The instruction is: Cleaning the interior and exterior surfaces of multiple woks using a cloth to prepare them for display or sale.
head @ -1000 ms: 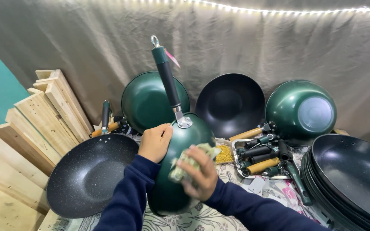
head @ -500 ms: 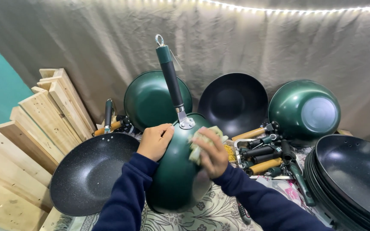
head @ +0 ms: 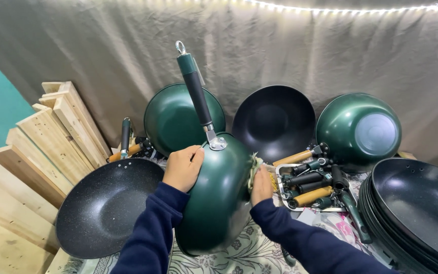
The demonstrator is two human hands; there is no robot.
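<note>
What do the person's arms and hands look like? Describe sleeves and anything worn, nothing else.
Both arms wear long dark navy sleeves of soft, plain fabric, ending in snug ribbed cuffs at the wrists. The left hand and right hand are bare: no gloves, and no rings, watch or bracelets visible. No markings or prints show on either sleeve.
</note>
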